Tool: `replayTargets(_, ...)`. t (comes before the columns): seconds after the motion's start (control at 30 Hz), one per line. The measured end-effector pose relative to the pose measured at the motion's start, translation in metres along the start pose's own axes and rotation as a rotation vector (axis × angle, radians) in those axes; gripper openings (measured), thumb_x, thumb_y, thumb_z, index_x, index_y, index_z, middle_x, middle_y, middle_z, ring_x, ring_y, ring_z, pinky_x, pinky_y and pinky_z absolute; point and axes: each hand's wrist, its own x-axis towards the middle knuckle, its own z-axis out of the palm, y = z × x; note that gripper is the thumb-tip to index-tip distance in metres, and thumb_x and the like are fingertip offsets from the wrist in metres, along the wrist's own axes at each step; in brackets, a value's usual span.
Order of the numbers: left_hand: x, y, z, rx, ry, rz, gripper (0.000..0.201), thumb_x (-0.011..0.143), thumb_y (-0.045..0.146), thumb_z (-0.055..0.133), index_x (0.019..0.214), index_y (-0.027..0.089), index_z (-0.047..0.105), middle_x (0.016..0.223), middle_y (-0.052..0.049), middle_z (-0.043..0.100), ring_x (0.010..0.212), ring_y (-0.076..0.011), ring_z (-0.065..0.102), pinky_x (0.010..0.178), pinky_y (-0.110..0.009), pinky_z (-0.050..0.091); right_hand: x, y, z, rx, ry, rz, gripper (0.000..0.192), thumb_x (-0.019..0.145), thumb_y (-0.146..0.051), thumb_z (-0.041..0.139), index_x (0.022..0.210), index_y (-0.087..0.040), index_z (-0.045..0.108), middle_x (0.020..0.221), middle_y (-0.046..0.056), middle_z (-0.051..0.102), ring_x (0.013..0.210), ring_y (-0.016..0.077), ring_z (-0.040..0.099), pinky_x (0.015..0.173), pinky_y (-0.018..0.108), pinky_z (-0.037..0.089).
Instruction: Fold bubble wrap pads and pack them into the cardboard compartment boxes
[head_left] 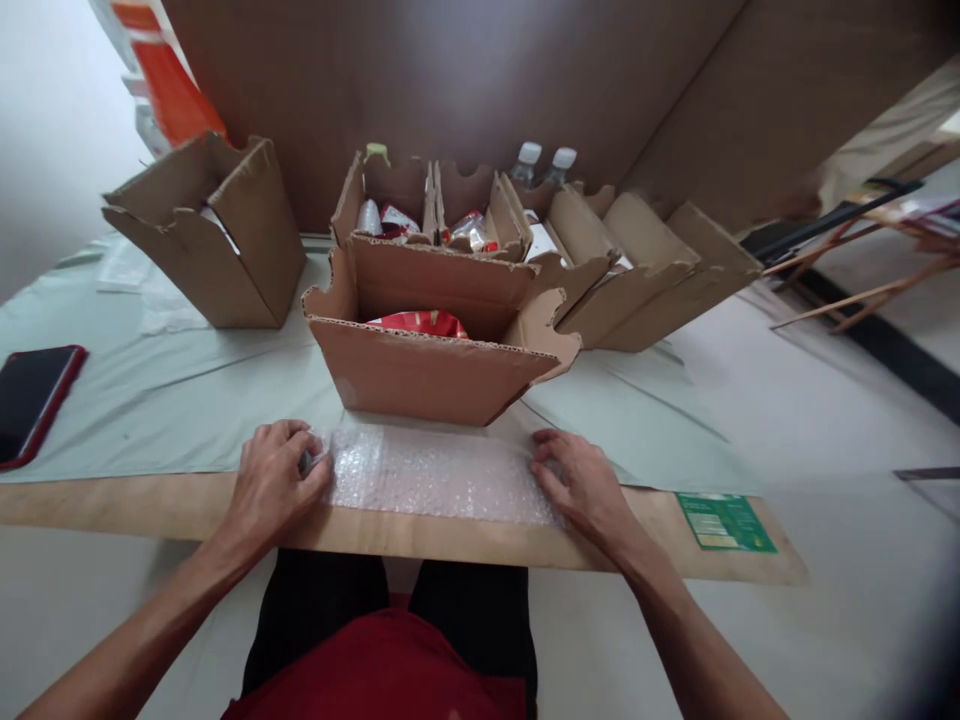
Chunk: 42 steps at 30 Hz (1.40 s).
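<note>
Wooden and long, the table (187,505) sits near the bottom of the head view, and a pale green sheet (172,400) covers most of its top. Behind it a big brown board (465,70) fills the back like a wall.

Flat on the near edge of the table lies a piece of bubble wrap (439,475). It is clear and bumpy, and it sits just in front of an open cardboard box (431,365). Something red (420,322) shows inside that box.

The left hand (274,475) rests on the left end of the bubble wrap. Its fingers are curled and seem to pinch that end. The right hand (581,485) lies on the right end with its fingers spread flat, pressing down. The two hands are well apart, one at each end of the wrap.

More open boxes stand farther back. One box (214,235) is off to the left by itself. A row of boxes (525,235) stands behind the front one, with small packets inside. Two bottles (544,165) with white caps peek up behind the row.

A dark phone (34,400) with a red edge lies on the sheet at the far left. A green sticker (724,522) is on the bare wood to the right of the right hand.
</note>
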Motion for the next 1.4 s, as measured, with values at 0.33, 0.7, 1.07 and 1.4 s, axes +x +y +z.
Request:
replayTargets(0.33,0.028,-0.075,-0.061,-0.114,0.031,-0.196,0.033,0.085,0.056,0.051,0.094,0.027,0.064,0.082,0.002,0.076,0.076,-0.0268,0.074,0.067,-0.037,0.054,-0.037,-0.124,-0.002,0.571,-0.407,-0.113,0.049,0.098,-0.021,0.053,0.145,-0.035,0.061,0.126,0.002,0.077,0.111,0.0213,0.074,0.099,0.035,0.058)
replayTargets(0.7,0.112,-0.053,-0.057,0.139,0.138,0.135,0.053,0.092,0.022,0.063,0.143,0.009,0.054,0.145,-0.019,0.061,0.14,-0.0347,0.054,0.117,-0.049,0.042,0.0,-0.188,0.058,0.717,-0.415,-0.051,0.03,0.098,-0.023,0.054,0.116,-0.022,0.077,0.112,0.008,0.079,0.101,0.0232,0.074,0.091,0.035,0.057)
replayTargets(1.07,-0.103,-0.033,-0.052,-0.365,-0.101,0.311,0.084,0.087,0.007,0.053,0.163,0.033,0.029,0.158,-0.014,0.052,0.155,-0.0379,0.037,0.117,-0.066,0.045,-0.006,-0.198,0.067,1.352,-0.595,0.417,0.047,0.094,-0.057,0.065,0.123,-0.022,0.074,0.094,0.007,0.079,0.08,0.0195,0.071,0.078,0.034,0.058)
replayTargets(1.4,-0.037,-0.031,-0.02,-0.375,0.248,-0.338,0.048,0.094,0.029,0.06,0.141,0.018,0.057,0.095,-0.005,0.071,0.088,-0.0207,0.067,0.085,-0.037,0.056,0.024,-0.208,0.077,1.09,-0.169,0.034,0.043,0.103,-0.036,0.056,0.146,-0.028,0.054,0.123,0.01,0.076,0.103,0.0212,0.075,0.088,0.039,0.061)
